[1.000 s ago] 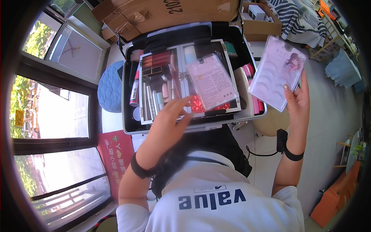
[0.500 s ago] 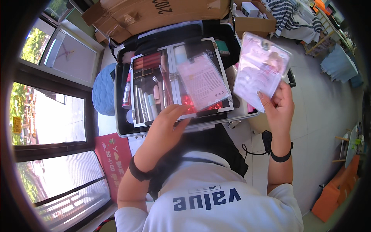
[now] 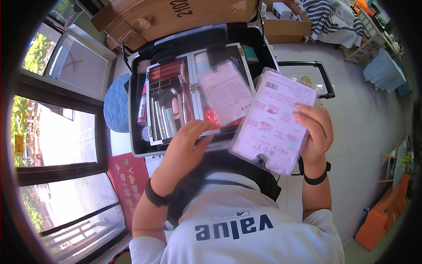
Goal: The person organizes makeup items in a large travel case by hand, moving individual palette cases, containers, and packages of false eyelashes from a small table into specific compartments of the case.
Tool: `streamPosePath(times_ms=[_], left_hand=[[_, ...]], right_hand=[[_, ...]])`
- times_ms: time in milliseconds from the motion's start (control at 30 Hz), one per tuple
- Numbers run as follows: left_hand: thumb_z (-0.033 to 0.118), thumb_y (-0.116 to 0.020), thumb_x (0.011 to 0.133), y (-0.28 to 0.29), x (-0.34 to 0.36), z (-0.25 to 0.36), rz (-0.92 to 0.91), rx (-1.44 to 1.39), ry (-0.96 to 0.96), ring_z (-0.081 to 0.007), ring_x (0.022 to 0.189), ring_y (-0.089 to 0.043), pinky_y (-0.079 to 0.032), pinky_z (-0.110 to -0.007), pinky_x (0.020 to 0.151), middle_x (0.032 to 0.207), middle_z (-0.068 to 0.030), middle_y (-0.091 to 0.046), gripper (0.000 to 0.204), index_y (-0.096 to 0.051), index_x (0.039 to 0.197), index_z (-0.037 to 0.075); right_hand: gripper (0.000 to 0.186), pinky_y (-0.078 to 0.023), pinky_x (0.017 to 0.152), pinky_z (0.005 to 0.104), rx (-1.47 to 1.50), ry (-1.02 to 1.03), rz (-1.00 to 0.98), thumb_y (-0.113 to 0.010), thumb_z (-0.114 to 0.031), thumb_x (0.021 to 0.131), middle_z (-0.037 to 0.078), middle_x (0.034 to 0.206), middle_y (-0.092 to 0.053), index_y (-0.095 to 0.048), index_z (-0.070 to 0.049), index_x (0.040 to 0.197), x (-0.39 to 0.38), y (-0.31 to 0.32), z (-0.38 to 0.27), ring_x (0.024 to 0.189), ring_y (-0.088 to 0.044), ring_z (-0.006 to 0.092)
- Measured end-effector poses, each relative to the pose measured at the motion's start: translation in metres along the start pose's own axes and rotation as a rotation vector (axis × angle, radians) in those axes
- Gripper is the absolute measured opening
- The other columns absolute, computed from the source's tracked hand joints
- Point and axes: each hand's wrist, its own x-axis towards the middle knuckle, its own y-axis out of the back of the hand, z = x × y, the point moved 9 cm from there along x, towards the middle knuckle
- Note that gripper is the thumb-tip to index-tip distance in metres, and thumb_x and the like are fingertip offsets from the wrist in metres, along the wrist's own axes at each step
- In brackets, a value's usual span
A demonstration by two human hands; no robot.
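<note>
My right hand (image 3: pixel 317 132) grips the right edge of a flat pink false-eyelash pack (image 3: pixel 274 119) in a clear plastic sleeve. The printed back of the pack faces up, and it overhangs the right front corner of an open black makeup case (image 3: pixel 137 152). Over the front edge of the case hovers my left hand (image 3: pixel 187 143), thumb apart from the curled fingers, holding nothing. Its fingertips are close to a second pink pack (image 3: pixel 226 94), which lies slanted on the right clear lid of the silver-framed tray (image 3: pixel 192 66). Whether they touch it, I cannot tell.
Under the left lid lie lip-colour tubes (image 3: pixel 165 70) and several slim cosmetic tubes (image 3: pixel 160 119). A blue round stool (image 3: pixel 116 103) stands left of the case. Behind are a large cardboard box (image 3: pixel 189 22) and a smaller open one (image 3: pixel 288 28). The case handle (image 3: pixel 324 79) sticks out right.
My right hand has brought the eyelash pack down and nearer, turning it from its lash side to its printed back. My left hand has stayed almost in place.
</note>
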Motion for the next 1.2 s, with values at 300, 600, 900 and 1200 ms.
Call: streamPosePath(times_ms=[300,600,900,1200], left_hand=[[0.000,-0.058,0.084,-0.001,0.000,-0.002,0.003,0.007,0.010,-0.0254,0.092,-0.061,-0.050,-0.032,0.077,0.099,-0.0140,-0.062,0.027,-0.060,0.111,0.000],[0.002,-0.059,0.084,-0.008,0.005,-0.005,-0.013,0.033,-0.005,-0.0267,0.093,-0.061,-0.050,-0.032,0.078,0.101,-0.0153,-0.061,0.028,-0.060,0.112,0.001],[0.003,-0.058,0.085,-0.004,0.007,-0.008,0.005,0.033,-0.007,-0.0275,0.092,-0.060,-0.049,-0.032,0.078,0.101,-0.0145,-0.061,0.026,-0.061,0.111,0.001],[0.005,-0.061,0.084,-0.011,0.008,-0.013,0.022,0.051,0.004,-0.0280,0.100,-0.056,-0.050,-0.033,0.079,0.116,-0.0153,-0.053,0.033,-0.057,0.117,0.003]], right_hand=[[0.052,-0.041,0.053,0.0189,0.205,-0.810,0.012,-0.067,-0.002,0.082,0.005,0.077,-0.064,-0.046,0.004,0.129,-0.052,-0.013,0.092,0.057,-0.050,0.0050],[0.061,-0.049,0.067,0.0455,-0.210,-0.789,-0.682,-0.068,-0.025,0.076,0.021,0.082,-0.064,-0.048,0.002,0.126,-0.054,-0.090,0.095,0.081,-0.062,0.0354],[0.054,-0.053,0.060,0.0388,-0.532,-0.615,-0.908,-0.056,-0.006,0.079,0.018,0.108,-0.048,-0.041,0.005,0.129,-0.086,-0.142,0.088,0.073,-0.064,0.0306],[0.041,-0.051,0.066,0.0392,-0.202,-0.571,-0.567,-0.052,-0.006,0.086,0.017,0.101,-0.049,-0.044,0.003,0.125,-0.057,-0.108,0.084,0.079,-0.059,0.0357]])
